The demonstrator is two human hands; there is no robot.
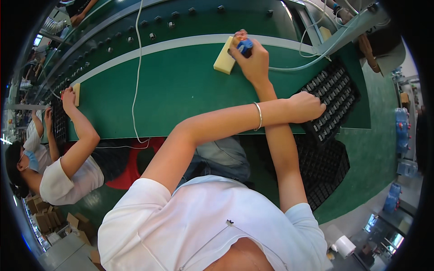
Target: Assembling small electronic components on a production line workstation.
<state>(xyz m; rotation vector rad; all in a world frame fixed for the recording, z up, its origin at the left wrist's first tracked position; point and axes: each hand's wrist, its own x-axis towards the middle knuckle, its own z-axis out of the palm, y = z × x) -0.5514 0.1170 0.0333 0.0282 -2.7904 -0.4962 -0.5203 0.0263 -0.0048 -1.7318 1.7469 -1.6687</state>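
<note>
My arms are crossed, the left forearm lying over the right one. My left hand point(307, 107), below a silver bracelet, is closed at the near left edge of a black tray point(332, 97) holding rows of small dark and metallic parts. Whatever its fingers grip is hidden. Farther away, my right hand point(254, 61) is wrapped round a small blue and reddish-orange object point(244, 46), too blurred to name exactly. That object is beside a pale yellow block point(224, 58) on the green tabletop point(176, 90).
A white cable point(137, 81) hangs across the table. Beyond the pale table edge, small parts sit on a dark green belt point(190, 20). A metal frame point(337, 38) with a clear tube stands at far right. More black trays point(323, 169) lie below. Co-workers point(68, 176) sit at left.
</note>
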